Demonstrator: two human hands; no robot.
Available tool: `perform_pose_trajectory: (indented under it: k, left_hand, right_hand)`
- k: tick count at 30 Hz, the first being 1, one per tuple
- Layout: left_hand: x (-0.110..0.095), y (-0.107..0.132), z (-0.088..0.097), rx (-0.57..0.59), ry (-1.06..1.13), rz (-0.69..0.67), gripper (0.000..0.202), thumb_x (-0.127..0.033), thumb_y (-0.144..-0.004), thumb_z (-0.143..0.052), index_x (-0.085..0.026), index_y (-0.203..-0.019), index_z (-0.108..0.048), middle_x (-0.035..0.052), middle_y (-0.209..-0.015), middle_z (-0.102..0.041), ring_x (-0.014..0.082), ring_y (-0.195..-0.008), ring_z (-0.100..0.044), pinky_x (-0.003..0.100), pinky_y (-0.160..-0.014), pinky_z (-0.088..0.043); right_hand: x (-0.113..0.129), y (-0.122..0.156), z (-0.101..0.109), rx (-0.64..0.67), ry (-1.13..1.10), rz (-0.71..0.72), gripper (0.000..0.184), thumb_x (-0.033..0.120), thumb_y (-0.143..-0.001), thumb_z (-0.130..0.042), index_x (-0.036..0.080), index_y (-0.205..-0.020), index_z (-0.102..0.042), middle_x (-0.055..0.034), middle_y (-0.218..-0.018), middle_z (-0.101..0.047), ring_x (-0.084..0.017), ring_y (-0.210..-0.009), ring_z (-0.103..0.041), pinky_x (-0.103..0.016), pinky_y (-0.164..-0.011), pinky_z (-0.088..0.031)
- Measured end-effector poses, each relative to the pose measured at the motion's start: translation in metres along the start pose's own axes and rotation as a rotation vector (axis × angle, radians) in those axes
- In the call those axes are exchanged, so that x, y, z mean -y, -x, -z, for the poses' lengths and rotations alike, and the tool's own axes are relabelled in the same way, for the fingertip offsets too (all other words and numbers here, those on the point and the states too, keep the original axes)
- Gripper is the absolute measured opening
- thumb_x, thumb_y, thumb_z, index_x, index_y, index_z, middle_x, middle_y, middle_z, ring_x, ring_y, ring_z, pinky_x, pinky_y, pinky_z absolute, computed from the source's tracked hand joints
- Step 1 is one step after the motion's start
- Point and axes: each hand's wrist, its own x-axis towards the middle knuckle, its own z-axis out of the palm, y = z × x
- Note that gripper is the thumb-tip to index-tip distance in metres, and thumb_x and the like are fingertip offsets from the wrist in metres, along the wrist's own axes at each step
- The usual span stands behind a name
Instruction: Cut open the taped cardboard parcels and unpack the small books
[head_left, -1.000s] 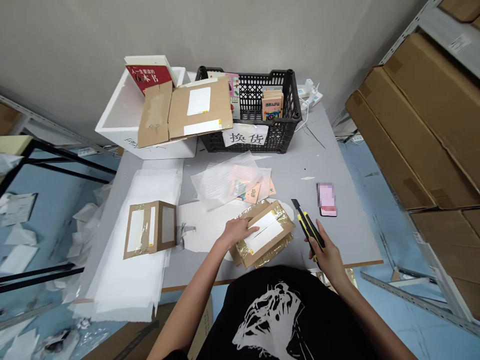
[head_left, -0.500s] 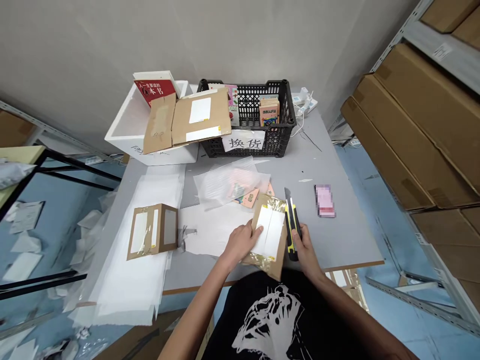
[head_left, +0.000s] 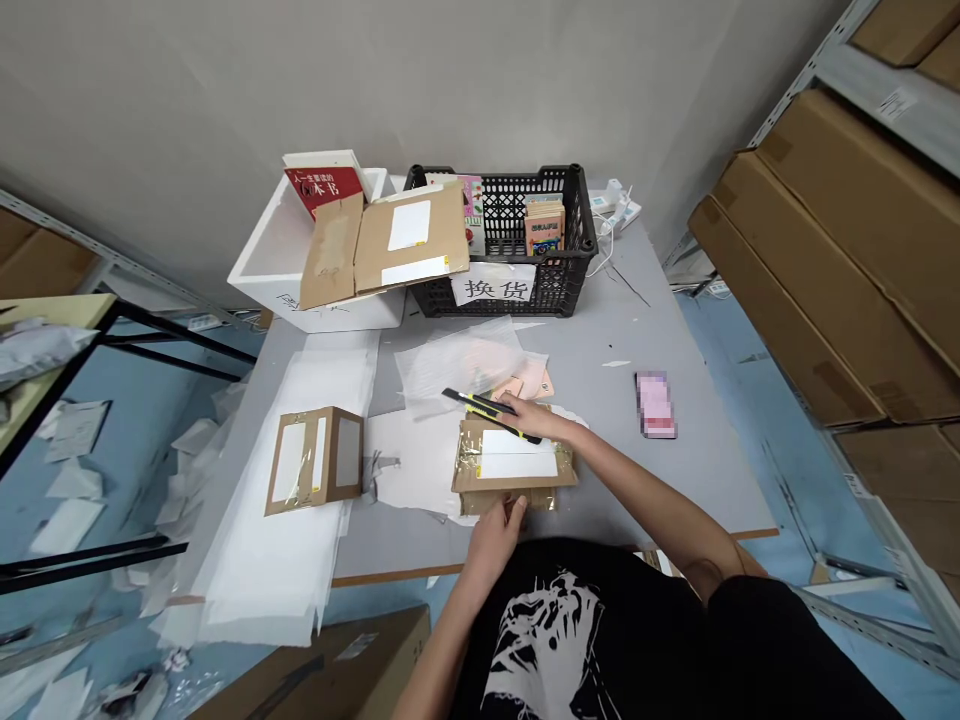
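A flat brown cardboard package (head_left: 463, 468) with white labels and shiny tape lies crosswise near the table's front edge. My right hand (head_left: 534, 415) is closed around a black-and-yellow utility knife (head_left: 480, 404), held above the package's far side with the blade end pointing left. At the package's near edge, my left hand (head_left: 496, 532) pinches a lower cardboard layer between thumb and fingers. White paper (head_left: 412, 465) lies under the package. Just beyond it are orange-pink booklets (head_left: 534, 378), partly covered by a translucent wrapping sheet (head_left: 450, 362).
To the left, a folded cardboard piece (head_left: 298, 460) stands on stacked white sheets (head_left: 255, 560). A white foam box (head_left: 262, 300) and a black crate (head_left: 555, 285) with books stand at the back, an opened carton (head_left: 375, 245) across them. A phone (head_left: 656, 405) lies right.
The package has turned crosswise and lies on the white paper. My right hand has swung the knife left over it. My left hand has shifted down to its near edge.
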Motion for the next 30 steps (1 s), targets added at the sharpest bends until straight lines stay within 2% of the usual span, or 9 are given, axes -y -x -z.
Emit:
perform_pose_trajectory:
  k: [3, 5, 6, 8, 11, 15, 20, 24, 30]
  left_hand:
    - [-0.009, 0.001, 0.023, -0.019, -0.296, -0.130, 0.038, -0.043, -0.092, -0.036, -0.017, -0.091, -0.064, 0.0085, -0.082, -0.070, 0.0238, -0.081, -0.066, 0.036, -0.074, -0.049]
    - [-0.017, -0.005, 0.040, -0.128, -0.471, -0.319, 0.033, -0.042, -0.088, -0.045, -0.019, -0.104, -0.062, 0.0102, -0.099, -0.068, 0.0257, -0.096, -0.063, 0.037, -0.081, -0.049]
    - [-0.019, -0.011, 0.047, -0.188, -0.557, -0.424, 0.040, -0.041, -0.084, -0.053, -0.019, -0.118, -0.056, 0.0120, -0.115, -0.063, 0.0277, -0.110, -0.057, 0.039, -0.088, -0.046]
    - [-0.020, -0.029, 0.057, -0.234, -0.742, -0.580, 0.074, -0.042, -0.071, -0.068, -0.021, -0.137, -0.040, 0.0142, -0.141, -0.044, 0.0329, -0.133, -0.034, 0.046, -0.104, -0.034]
    - [-0.015, -0.061, 0.066, -0.145, -0.950, -0.663, 0.094, -0.043, -0.060, -0.076, -0.026, -0.142, -0.033, 0.0120, -0.151, -0.029, 0.0368, -0.139, -0.019, 0.054, -0.112, -0.014]
    - [-0.015, -0.086, 0.067, -0.126, -0.966, -0.663, 0.084, -0.043, -0.064, -0.071, -0.030, -0.140, -0.038, 0.0125, -0.148, -0.032, 0.0368, -0.132, -0.029, 0.053, -0.108, -0.017]
    - [-0.016, -0.090, 0.047, -0.238, -0.863, -0.606, 0.082, -0.056, -0.068, -0.063, -0.029, -0.141, -0.037, 0.0170, -0.144, -0.034, 0.0393, -0.128, -0.029, 0.055, -0.101, -0.020]
    - [-0.009, -0.090, 0.035, -0.290, -0.818, -0.580, 0.081, -0.058, -0.067, -0.063, -0.031, -0.140, -0.040, 0.0159, -0.144, -0.035, 0.0394, -0.126, -0.029, 0.055, -0.100, -0.018]
    - [-0.008, -0.093, 0.035, -0.290, -0.790, -0.584, 0.081, -0.060, -0.065, -0.063, -0.031, -0.138, -0.043, 0.0158, -0.143, -0.036, 0.0393, -0.125, -0.030, 0.055, -0.100, -0.017]
  right_hand:
    - [-0.003, 0.013, 0.000, -0.116, 0.041, 0.013, 0.026, 0.030, -0.091, -0.042, 0.017, -0.112, -0.050, -0.0054, -0.091, -0.065, -0.018, -0.075, -0.058, -0.026, -0.065, -0.042]
    - [-0.009, 0.041, 0.009, -0.267, -0.008, -0.008, 0.028, 0.032, -0.092, -0.038, 0.018, -0.115, -0.048, -0.0031, -0.083, -0.065, -0.017, -0.068, -0.059, -0.026, -0.061, -0.042]
    - [-0.012, 0.058, 0.013, -0.342, -0.041, -0.033, 0.030, 0.033, -0.093, -0.036, 0.019, -0.117, -0.046, -0.0022, -0.080, -0.065, -0.016, -0.066, -0.059, -0.026, -0.060, -0.043]
    - [-0.021, 0.094, 0.019, -0.450, -0.067, -0.112, 0.034, 0.035, -0.093, -0.033, 0.020, -0.120, -0.045, -0.0008, -0.075, -0.065, -0.016, -0.061, -0.059, -0.026, -0.058, -0.045]
    - [-0.035, 0.143, 0.012, -0.551, 0.006, -0.223, 0.042, 0.035, -0.093, -0.033, 0.020, -0.131, -0.042, -0.0035, -0.083, -0.067, -0.016, -0.060, -0.060, -0.029, -0.059, -0.048]
    - [-0.041, 0.179, -0.018, -0.560, 0.163, -0.257, 0.051, 0.027, -0.093, -0.035, 0.024, -0.144, -0.030, -0.0064, -0.099, -0.069, -0.018, -0.078, -0.066, -0.032, -0.070, -0.051]
    - [-0.034, 0.183, -0.040, -0.476, 0.414, -0.301, 0.054, 0.021, -0.095, -0.033, 0.025, -0.148, -0.021, -0.0053, -0.089, -0.068, -0.016, -0.071, -0.065, -0.026, -0.063, -0.051]
    - [-0.035, 0.174, -0.039, -0.392, 0.608, -0.388, 0.061, 0.017, -0.093, -0.040, 0.025, -0.149, -0.017, -0.0053, -0.086, -0.065, -0.014, -0.064, -0.063, -0.023, -0.059, -0.049]
    - [-0.026, 0.163, -0.033, -0.274, 0.736, -0.447, 0.067, 0.007, -0.088, -0.045, 0.024, -0.148, -0.020, -0.0051, -0.089, -0.064, -0.013, -0.063, -0.063, -0.021, -0.057, -0.048]
